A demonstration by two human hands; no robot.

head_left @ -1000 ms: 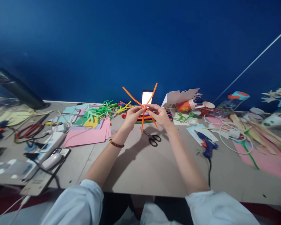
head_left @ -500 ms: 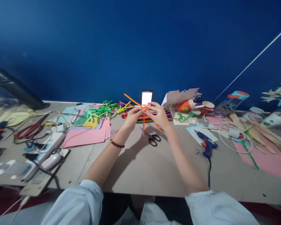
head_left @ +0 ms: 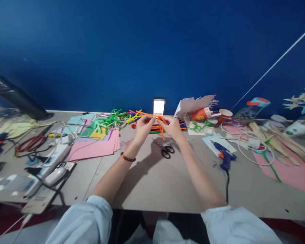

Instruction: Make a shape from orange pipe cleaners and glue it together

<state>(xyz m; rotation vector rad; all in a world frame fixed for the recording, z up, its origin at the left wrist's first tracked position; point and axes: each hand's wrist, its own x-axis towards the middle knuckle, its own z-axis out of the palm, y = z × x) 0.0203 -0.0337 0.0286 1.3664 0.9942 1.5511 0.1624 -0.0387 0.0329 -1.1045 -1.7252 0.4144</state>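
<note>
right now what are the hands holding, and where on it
The left hand and right hand both hold orange pipe cleaners, pinched between fingers and thumbs close to where the pipe cleaners cross, one hand on each side.

Orange chenille pipe cleaners [head_left: 162, 132] look fuzzy and matt, the pink paper sheets [head_left: 91, 148] smooth, the blue glue gun [head_left: 225, 155] glossy plastic.
</note>
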